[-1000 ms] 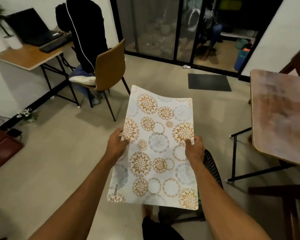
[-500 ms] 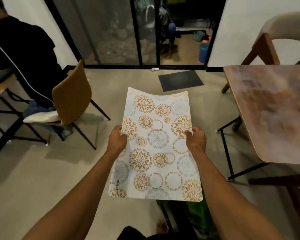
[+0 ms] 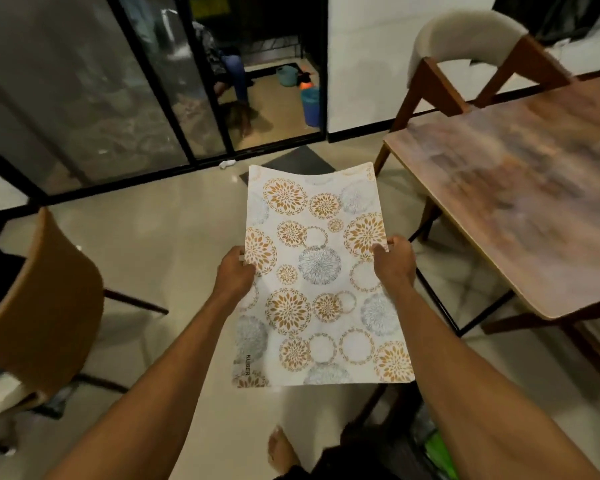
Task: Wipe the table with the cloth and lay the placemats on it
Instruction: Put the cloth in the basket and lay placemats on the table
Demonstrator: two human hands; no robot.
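The fingers [image 3: 378, 252] of the right hand [image 3: 394, 263] are curled over the right edge of a white rectangular placemat printed with gold and grey flower circles [image 3: 312, 278]. The thumb lies on the printed face and the other fingertips show just past the edge. The left hand [image 3: 234, 273] grips the opposite edge at about the same height, its fingers [image 3: 238, 253] wrapped round the rim so that most of them are hidden under the mat.

The placemat hangs in the air between the two hands, held out in front of the person with a short edge towards the body. Its far end sags a little in the middle. Small dark lettering runs along the near left corner. It is above the pale glossy tiled floor [image 3: 153, 237], beside the worktop and not touching it.

The brown wooden worktop with rounded corners [image 3: 516, 202] stands to the right on black metal legs. A wooden chair with a cream padded back [image 3: 465, 39] stands at its far side. A tan moulded chair [image 3: 49, 289] is off to the left. Beyond the mat a dark doormat [image 3: 298, 161] lies before black-framed glass sliding doors [image 3: 84, 98], with a blue bucket [image 3: 310, 105] past the open one. A bare foot [image 3: 281, 452] shows on the floor below the arms.
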